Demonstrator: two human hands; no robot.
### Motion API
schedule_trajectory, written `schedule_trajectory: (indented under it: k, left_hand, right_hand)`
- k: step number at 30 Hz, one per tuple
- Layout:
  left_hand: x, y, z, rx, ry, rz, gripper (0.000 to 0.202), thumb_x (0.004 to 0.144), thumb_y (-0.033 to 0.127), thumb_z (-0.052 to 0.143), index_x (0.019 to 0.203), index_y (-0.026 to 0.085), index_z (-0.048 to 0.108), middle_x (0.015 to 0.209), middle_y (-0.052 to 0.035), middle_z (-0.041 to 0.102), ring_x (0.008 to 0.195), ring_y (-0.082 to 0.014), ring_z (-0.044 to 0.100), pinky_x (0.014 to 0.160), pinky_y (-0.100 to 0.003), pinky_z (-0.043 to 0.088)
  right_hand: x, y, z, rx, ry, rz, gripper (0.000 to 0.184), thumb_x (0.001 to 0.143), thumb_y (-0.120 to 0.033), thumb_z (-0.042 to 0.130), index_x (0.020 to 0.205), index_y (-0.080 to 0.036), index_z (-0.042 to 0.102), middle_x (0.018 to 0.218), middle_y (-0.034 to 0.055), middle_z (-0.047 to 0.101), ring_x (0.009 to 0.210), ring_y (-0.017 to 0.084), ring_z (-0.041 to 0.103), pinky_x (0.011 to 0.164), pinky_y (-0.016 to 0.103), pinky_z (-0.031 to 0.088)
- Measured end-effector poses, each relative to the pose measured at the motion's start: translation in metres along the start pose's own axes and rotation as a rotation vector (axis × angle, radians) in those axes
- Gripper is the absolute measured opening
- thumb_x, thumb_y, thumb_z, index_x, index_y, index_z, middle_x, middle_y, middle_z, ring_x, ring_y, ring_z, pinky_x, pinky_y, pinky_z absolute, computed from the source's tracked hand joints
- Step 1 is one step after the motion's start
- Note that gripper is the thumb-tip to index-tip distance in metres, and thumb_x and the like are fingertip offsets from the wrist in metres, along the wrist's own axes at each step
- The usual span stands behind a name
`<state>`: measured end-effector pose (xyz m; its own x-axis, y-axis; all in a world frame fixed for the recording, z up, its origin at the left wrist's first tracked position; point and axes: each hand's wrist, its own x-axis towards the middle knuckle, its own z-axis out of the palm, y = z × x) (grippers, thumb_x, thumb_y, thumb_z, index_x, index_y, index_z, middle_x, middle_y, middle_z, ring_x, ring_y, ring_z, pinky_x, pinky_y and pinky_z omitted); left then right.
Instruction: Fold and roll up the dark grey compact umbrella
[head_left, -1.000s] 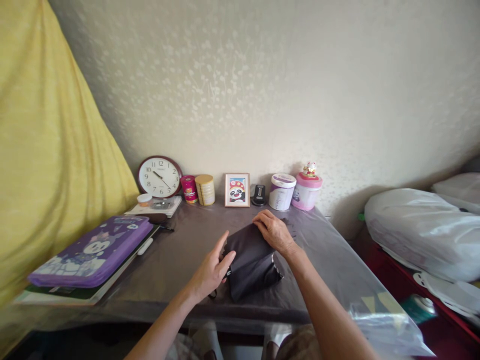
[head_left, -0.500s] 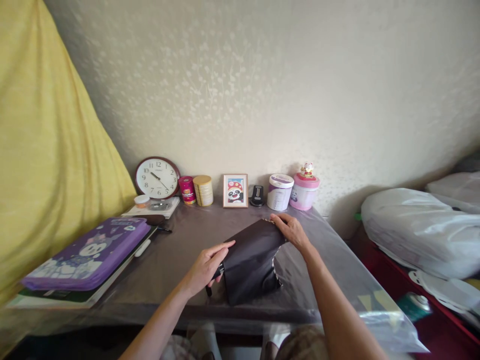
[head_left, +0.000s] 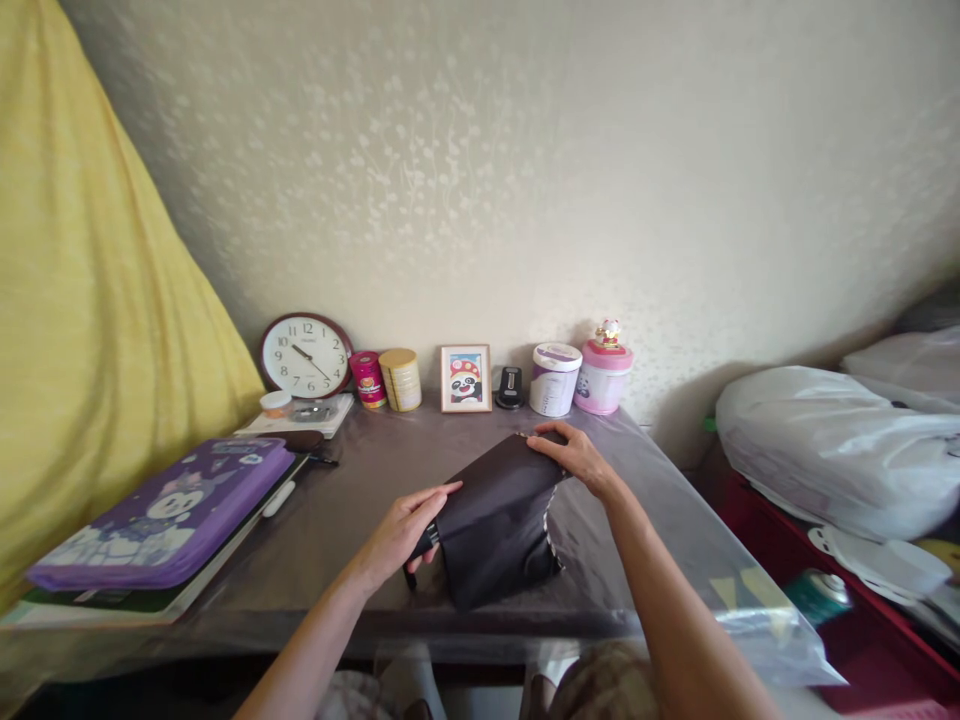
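A black folding umbrella [head_left: 495,535] with black-and-white edging lies on the table before me, its fabric loose and partly spread. At its left end my left hand [head_left: 409,530] is closed around the dark handle [head_left: 425,542], with the index finger stretched along the fabric. A short dark strap [head_left: 409,577] hangs beneath that hand. My right hand [head_left: 574,455] grips the fabric's far upper edge, the thumb lying on top and the other fingers curled over the far side. Part of the handle is hidden by my left hand.
A purple zip folder [head_left: 161,515] lies on books at the left. Along the wall stand a clock [head_left: 306,355], tins [head_left: 401,380], a framed panda picture [head_left: 465,379] and lidded tubs [head_left: 555,382]. Plastic bags [head_left: 832,440] fill the right side beyond the table [head_left: 675,520].
My right hand has slid slightly left along the fabric's upper edge, with its fingers more bent over it. My left hand stays on the handle. The view has shifted a little.
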<state>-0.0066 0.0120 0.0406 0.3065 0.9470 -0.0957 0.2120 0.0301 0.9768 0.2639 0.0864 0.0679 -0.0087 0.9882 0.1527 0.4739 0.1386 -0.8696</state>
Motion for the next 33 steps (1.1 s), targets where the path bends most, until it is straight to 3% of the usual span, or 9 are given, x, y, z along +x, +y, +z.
schedule_trajectory:
  k: [6,9,12,15,19,23,27,30,33]
  left_hand:
    - [-0.002,-0.001,0.0,-0.009,-0.065,0.005,0.06,0.081,0.05,0.044,0.131,0.017,0.04,0.044,0.0049,0.048,0.038,-0.0084,0.045,0.034,-0.015,0.032]
    - [-0.006,-0.001,-0.001,0.028,-0.115,0.023,0.067,0.077,0.045,0.054,0.135,0.023,0.031,0.063,0.0003,0.06,0.047,-0.0102,0.053,0.039,-0.017,0.038]
    - [-0.011,0.001,0.002,0.167,-0.089,0.115,0.076,0.069,0.035,0.064,0.136,0.032,0.027,0.113,-0.0069,0.059,0.083,-0.0174,0.061,0.06,-0.024,0.049]
    - [-0.013,0.005,0.007,0.3,-0.039,0.228,0.076,0.066,0.025,0.066,0.133,0.036,0.031,0.134,-0.0007,0.044,0.117,-0.0215,0.046,0.092,-0.031,0.04]
    - [-0.011,0.007,0.011,0.335,-0.023,0.26,0.063,0.07,0.023,0.06,0.129,0.032,0.04,0.128,0.0,0.05,0.118,-0.0219,0.045,0.101,-0.037,0.031]
    - [-0.011,0.011,0.006,0.298,0.04,0.272,0.054,0.069,0.026,0.062,0.122,0.028,0.051,0.124,-0.0012,0.054,0.116,-0.022,0.047,0.099,-0.034,0.034]
    - [-0.011,0.014,0.001,0.215,0.127,0.214,0.054,0.066,0.029,0.065,0.119,0.024,0.055,0.096,-0.0038,0.068,0.076,-0.0191,0.064,0.061,-0.025,0.05]
    - [-0.01,0.013,-0.002,0.156,0.14,0.159,0.059,0.069,0.032,0.062,0.125,0.021,0.049,0.06,0.002,0.063,0.041,-0.0088,0.05,0.038,-0.018,0.038]
    - [-0.008,0.01,-0.005,0.111,0.167,0.156,0.061,0.071,0.035,0.06,0.128,0.02,0.044,0.048,0.0066,0.052,0.036,-0.0057,0.041,0.035,-0.015,0.032]
  right_hand:
    - [0.006,0.003,0.008,-0.155,0.129,-0.019,0.038,0.06,-0.052,0.062,0.08,-0.02,0.066,0.073,0.0002,0.064,0.068,0.016,0.056,0.058,0.024,0.039]
    - [0.009,0.004,0.01,-0.202,0.154,-0.027,0.031,0.061,-0.047,0.061,0.075,-0.02,0.065,0.071,0.0002,0.064,0.066,0.015,0.056,0.058,0.025,0.039]
    - [0.01,0.005,0.009,-0.237,0.174,-0.04,0.024,0.06,-0.041,0.062,0.073,-0.02,0.064,0.073,0.0003,0.064,0.068,0.016,0.056,0.06,0.025,0.04]
    - [0.01,0.005,0.01,-0.249,0.193,-0.041,0.019,0.06,-0.035,0.061,0.073,-0.021,0.064,0.073,0.0001,0.064,0.07,0.016,0.057,0.061,0.025,0.04]
    - [0.008,0.002,0.009,-0.214,0.226,-0.023,0.018,0.062,-0.034,0.06,0.073,-0.02,0.064,0.071,0.0002,0.063,0.07,0.016,0.056,0.062,0.026,0.04]
    - [0.006,-0.002,0.008,-0.081,0.291,-0.071,0.027,0.067,-0.043,0.056,0.075,-0.018,0.064,0.071,0.0004,0.063,0.069,0.016,0.056,0.063,0.026,0.04]
    - [0.006,-0.003,0.003,0.14,0.314,-0.12,0.043,0.073,-0.055,0.047,0.083,-0.016,0.062,0.073,0.0017,0.063,0.07,0.016,0.055,0.061,0.024,0.041]
    - [0.008,0.003,-0.003,0.287,0.367,-0.051,0.048,0.073,-0.058,0.043,0.084,-0.015,0.059,0.08,0.0047,0.063,0.073,0.017,0.057,0.059,0.025,0.044]
    - [0.009,0.018,-0.009,0.389,0.316,0.013,0.041,0.073,-0.055,0.046,0.085,-0.016,0.054,0.084,0.0065,0.063,0.074,0.017,0.061,0.06,0.026,0.048]
